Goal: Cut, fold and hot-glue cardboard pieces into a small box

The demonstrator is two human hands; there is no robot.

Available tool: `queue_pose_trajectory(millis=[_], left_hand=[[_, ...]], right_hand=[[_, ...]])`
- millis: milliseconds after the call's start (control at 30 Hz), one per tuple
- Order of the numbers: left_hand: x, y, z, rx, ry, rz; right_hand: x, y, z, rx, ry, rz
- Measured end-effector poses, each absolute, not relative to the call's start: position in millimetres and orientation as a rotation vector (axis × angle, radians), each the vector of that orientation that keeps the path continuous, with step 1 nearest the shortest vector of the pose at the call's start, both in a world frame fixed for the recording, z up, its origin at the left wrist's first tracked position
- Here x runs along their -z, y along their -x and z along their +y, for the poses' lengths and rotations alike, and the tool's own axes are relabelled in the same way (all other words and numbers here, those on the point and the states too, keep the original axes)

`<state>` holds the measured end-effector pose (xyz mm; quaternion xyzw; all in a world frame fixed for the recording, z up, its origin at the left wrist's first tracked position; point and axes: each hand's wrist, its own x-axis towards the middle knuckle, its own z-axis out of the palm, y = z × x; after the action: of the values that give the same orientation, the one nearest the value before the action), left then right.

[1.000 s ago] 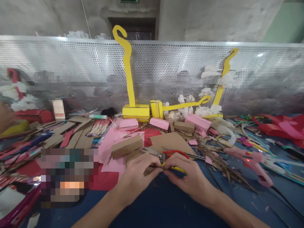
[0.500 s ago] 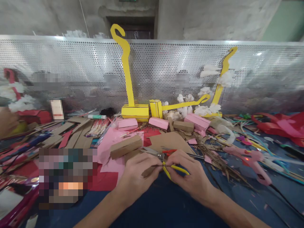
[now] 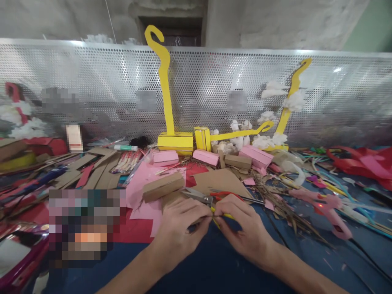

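Close together at the centre of the head view, my left hand (image 3: pixel 182 228) and my right hand (image 3: pixel 245 228) meet at their fingertips. Both are pinched closed, and whatever lies between the fingers is too small to make out. Under and just behind them are scissors (image 3: pixel 199 196) with open blades pointing left. Red and yellow handles show around my right hand. Behind my left hand a brown cardboard box (image 3: pixel 163 187) rests on pink paper (image 3: pixel 137 192).
Yellow hook-shaped pieces on boxes (image 3: pixel 175 142) stand before a perforated metal screen (image 3: pixel 196 90). A pink glue gun (image 3: pixel 327 206) with a lit red light lies right, beside brown scraps (image 3: pixel 284 208). Cardboard strips (image 3: pixel 104 163) are at left.
The small brown piece seen at my left fingers is no longer visible. My fingertips have drawn closer together and cover more of the yellow handles. A blurred hand at the far left is gone.
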<state>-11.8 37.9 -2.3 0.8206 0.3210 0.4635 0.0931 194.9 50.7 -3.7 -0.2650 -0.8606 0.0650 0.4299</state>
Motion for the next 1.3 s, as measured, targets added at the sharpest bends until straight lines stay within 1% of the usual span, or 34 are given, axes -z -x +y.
queue_pose_trajectory(millis=[167, 300, 567, 767, 967, 1133, 1300], left_hand=[[-0.2, 12.0, 37.5, -1.406, -2.314, 0.965], [1.2, 15.1, 38.0, -1.434, -2.383, 0.962], [3.6, 14.7, 41.0, -1.350, -2.487, 1.007], [3.7, 13.5, 40.7, -1.320, -2.415, 1.050], [5.8, 18.3, 46.4, -1.402, -2.438, 1.023], [6.5, 18.0, 45.3, -1.342, -2.466, 1.012], [6.5, 15.0, 44.7, -1.352, -2.471, 1.021]], right_hand=[[2.0, -194.4, 50.7, -0.145, 0.670, -2.082], [3.2, -195.9, 52.2, -0.165, 0.657, -2.077], [5.6, -194.1, 53.0, -0.218, 0.713, -2.151], [1.2, -192.4, 52.3, -0.178, 0.725, -2.139], [0.4, -194.4, 53.5, -0.202, 0.765, -2.082], [3.6, -193.9, 55.0, -0.233, 0.723, -2.117], [5.3, -192.6, 53.7, -0.165, 0.778, -2.175]])
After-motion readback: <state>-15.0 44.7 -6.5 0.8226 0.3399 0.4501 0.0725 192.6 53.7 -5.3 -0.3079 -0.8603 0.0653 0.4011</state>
